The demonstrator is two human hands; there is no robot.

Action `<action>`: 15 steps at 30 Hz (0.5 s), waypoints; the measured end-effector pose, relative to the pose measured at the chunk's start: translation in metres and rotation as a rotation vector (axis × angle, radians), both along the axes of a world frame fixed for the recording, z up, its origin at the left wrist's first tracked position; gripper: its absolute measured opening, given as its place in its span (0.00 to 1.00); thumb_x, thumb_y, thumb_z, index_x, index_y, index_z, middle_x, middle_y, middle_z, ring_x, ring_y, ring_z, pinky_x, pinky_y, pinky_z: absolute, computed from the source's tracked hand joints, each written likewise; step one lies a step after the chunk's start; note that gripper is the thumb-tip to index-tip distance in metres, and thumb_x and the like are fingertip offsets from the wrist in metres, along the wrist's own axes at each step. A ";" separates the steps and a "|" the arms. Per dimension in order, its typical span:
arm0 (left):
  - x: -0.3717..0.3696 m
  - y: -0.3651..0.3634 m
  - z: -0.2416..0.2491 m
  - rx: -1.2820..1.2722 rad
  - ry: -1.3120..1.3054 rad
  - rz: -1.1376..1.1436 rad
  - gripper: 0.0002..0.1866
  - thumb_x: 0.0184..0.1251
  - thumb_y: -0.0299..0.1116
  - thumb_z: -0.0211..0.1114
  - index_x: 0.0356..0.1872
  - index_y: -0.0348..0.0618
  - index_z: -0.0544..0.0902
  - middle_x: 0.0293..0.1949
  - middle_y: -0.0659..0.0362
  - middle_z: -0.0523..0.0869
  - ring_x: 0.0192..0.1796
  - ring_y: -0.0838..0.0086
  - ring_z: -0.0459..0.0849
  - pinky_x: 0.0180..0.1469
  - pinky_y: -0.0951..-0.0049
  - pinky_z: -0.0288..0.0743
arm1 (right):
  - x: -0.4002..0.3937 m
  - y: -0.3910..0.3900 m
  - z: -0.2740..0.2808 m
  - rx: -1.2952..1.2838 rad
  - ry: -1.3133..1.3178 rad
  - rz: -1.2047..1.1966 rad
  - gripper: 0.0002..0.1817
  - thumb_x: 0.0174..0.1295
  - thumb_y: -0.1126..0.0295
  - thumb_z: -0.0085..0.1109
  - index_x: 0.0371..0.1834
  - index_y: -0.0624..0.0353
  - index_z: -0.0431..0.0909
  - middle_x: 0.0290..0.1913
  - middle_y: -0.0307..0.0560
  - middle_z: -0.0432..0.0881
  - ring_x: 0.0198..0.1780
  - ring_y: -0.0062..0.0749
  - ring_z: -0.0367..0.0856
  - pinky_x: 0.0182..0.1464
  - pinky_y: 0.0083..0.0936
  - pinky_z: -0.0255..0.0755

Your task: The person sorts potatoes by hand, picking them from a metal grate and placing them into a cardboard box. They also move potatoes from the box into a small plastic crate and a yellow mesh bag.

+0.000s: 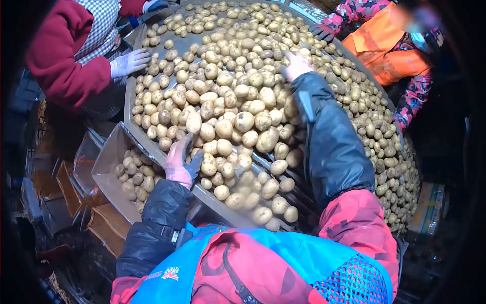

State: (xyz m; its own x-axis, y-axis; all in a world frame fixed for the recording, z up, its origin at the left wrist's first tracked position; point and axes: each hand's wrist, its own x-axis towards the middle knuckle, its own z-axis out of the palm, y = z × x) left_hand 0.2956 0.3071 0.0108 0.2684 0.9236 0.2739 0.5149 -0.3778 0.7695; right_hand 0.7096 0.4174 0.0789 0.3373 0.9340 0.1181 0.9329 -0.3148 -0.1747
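A big heap of potatoes (243, 120) covers the sorting table (215, 200) in front of me. At its near left rim is my left hand (180, 163), in a pink and grey glove, its thumb spread from the fingers, right beside the nearest potatoes. My right hand (297, 67) reaches far across the heap, palm down over the potatoes, its fingers stretched out and a little blurred. Some potatoes (263, 197) lie loose at the near edge, partly smeared by motion, over dark slots.
A crate (109, 162) holding potatoes stands under the left rim, with cardboard boxes (109, 228) below. One person's gloved hand (130, 63) rests on the left rim. Across at right, a person in an orange vest (379, 45) has a gloved hand (323, 32) at the potatoes.
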 end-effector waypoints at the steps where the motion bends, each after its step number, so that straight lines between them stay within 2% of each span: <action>1: 0.001 0.001 0.002 -0.010 0.005 0.005 0.32 0.56 0.34 0.78 0.64 0.48 0.79 0.51 0.47 0.84 0.54 0.55 0.85 0.57 0.60 0.79 | 0.009 -0.003 0.000 -0.144 -0.049 -0.004 0.33 0.60 0.56 0.60 0.71 0.47 0.72 0.71 0.55 0.70 0.71 0.54 0.68 0.72 0.44 0.65; 2: 0.002 0.000 0.007 -0.018 0.022 0.011 0.32 0.56 0.36 0.77 0.64 0.47 0.78 0.53 0.46 0.83 0.55 0.52 0.83 0.59 0.58 0.78 | 0.014 -0.013 -0.005 -0.331 -0.151 -0.037 0.33 0.59 0.55 0.61 0.70 0.46 0.72 0.69 0.55 0.72 0.71 0.51 0.69 0.72 0.43 0.65; 5: 0.003 0.002 0.005 0.004 0.038 0.023 0.32 0.57 0.37 0.77 0.64 0.45 0.78 0.54 0.44 0.83 0.57 0.50 0.82 0.61 0.58 0.77 | -0.003 -0.018 -0.020 -0.276 -0.070 -0.222 0.34 0.57 0.51 0.64 0.67 0.49 0.74 0.67 0.56 0.74 0.70 0.50 0.70 0.69 0.41 0.68; 8: 0.000 0.003 0.001 0.033 0.069 0.008 0.34 0.58 0.37 0.77 0.66 0.44 0.75 0.57 0.43 0.80 0.58 0.50 0.81 0.62 0.58 0.76 | -0.005 -0.044 -0.021 -0.247 0.044 -0.186 0.36 0.57 0.49 0.65 0.67 0.52 0.74 0.62 0.60 0.78 0.66 0.52 0.75 0.66 0.42 0.70; 10: 0.002 0.000 0.003 -0.108 0.024 0.059 0.37 0.58 0.38 0.77 0.68 0.43 0.72 0.60 0.44 0.78 0.60 0.51 0.80 0.63 0.58 0.76 | 0.000 -0.073 -0.021 -0.098 0.109 -0.118 0.35 0.57 0.45 0.67 0.64 0.54 0.77 0.57 0.62 0.83 0.60 0.55 0.81 0.64 0.42 0.72; 12: 0.004 0.000 0.005 -0.215 -0.032 0.044 0.39 0.59 0.38 0.77 0.70 0.42 0.69 0.62 0.44 0.76 0.62 0.53 0.79 0.64 0.59 0.75 | -0.006 -0.103 -0.009 -0.209 0.257 -0.092 0.32 0.57 0.45 0.67 0.60 0.52 0.80 0.54 0.62 0.84 0.58 0.55 0.82 0.62 0.42 0.74; 15: 0.003 0.003 0.000 0.083 0.093 0.026 0.40 0.58 0.36 0.76 0.72 0.45 0.68 0.61 0.43 0.76 0.57 0.53 0.81 0.61 0.59 0.77 | -0.025 -0.147 -0.010 -0.211 0.338 0.030 0.30 0.56 0.46 0.68 0.58 0.52 0.81 0.52 0.61 0.85 0.57 0.54 0.82 0.61 0.41 0.74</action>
